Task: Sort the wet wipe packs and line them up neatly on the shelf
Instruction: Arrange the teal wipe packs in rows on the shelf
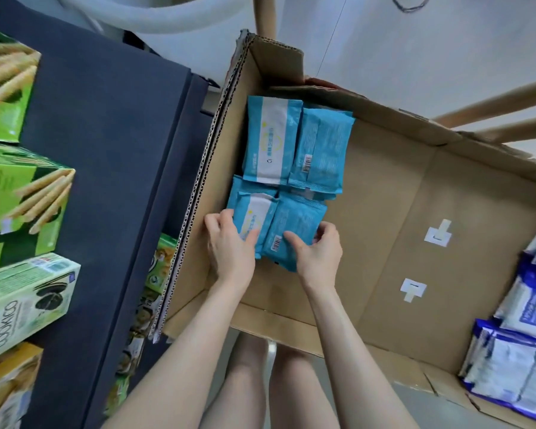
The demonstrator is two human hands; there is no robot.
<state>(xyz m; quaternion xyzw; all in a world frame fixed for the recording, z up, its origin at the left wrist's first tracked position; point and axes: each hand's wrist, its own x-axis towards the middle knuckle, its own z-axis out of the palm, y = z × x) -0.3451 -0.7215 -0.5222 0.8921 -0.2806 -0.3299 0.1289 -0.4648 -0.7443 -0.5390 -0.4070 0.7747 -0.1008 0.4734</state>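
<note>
Sitting in cardboard box, teal packs

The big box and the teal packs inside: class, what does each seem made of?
The box is corrugated cardboard, matte brown; fluted layers show along its cut edge. The teal packs are probably thin plastic film, slightly glossy, wrinkled, with sealed ends.
</note>
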